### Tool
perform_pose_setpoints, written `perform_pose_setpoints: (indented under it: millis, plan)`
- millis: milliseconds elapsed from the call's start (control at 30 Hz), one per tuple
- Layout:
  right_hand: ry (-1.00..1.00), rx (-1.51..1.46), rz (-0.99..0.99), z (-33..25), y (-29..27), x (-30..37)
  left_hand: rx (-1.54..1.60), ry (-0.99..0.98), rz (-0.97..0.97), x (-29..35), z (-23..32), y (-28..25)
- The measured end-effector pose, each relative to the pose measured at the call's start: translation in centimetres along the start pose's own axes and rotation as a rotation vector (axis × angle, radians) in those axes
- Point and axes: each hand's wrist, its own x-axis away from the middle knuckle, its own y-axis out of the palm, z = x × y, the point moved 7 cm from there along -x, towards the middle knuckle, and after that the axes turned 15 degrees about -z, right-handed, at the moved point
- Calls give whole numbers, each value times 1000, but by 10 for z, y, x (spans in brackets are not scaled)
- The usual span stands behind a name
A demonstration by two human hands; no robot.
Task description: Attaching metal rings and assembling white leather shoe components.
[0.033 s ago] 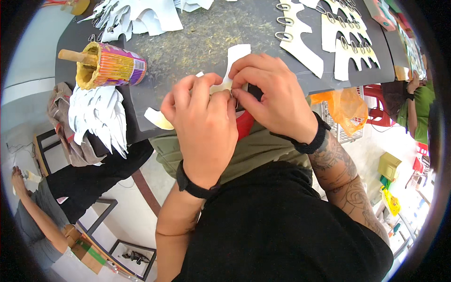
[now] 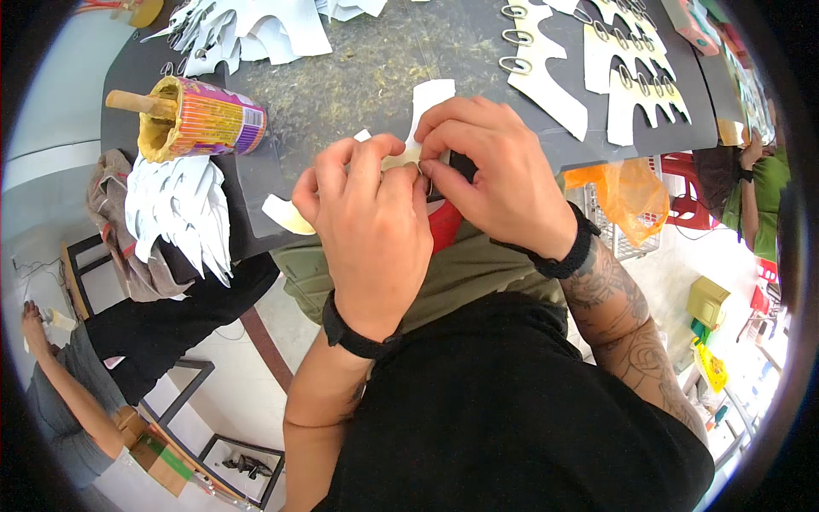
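Note:
At the table's near edge, my left hand (image 2: 371,218) and my right hand (image 2: 503,166) meet, fingertips almost touching. Beneath them lies a white cut-out piece (image 2: 432,101) with curved edges and a yellowish coating; its ends show past both hands. My left fingers are bent and closed on it. The right thumb and forefinger pinch something small and thin, perhaps a bit of wire; the fingers hide most of it. To the left, a glue-crusted orange and purple can (image 2: 213,118) lies on its side with a wooden stick (image 2: 136,103) in its mouth.
White cut-out sheets (image 2: 179,209) are stacked at the left edge beside a brown towel (image 2: 119,226); another pile (image 2: 256,34) lies farther back. Coated pieces with metal rings (image 2: 546,77) sit at right. An orange bag (image 2: 627,200) hangs below. Other people's arms (image 2: 77,401) show at both sides.

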Motion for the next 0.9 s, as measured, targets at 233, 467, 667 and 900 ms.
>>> perform_pose_setpoints:
  millis: [233,467,667,900]
  plan:
    - [-11,2,2,1,0,1,-56,-71,81,6,6,6]
    - [2,17,-23,2,1,3,67,-40,39,2,-6,8]
    - [-62,30,53,1,0,3,174,22,-83,-4,-22,-6]
    - [-30,6,-31,4,2,3,108,14,-67,-3,-6,2]
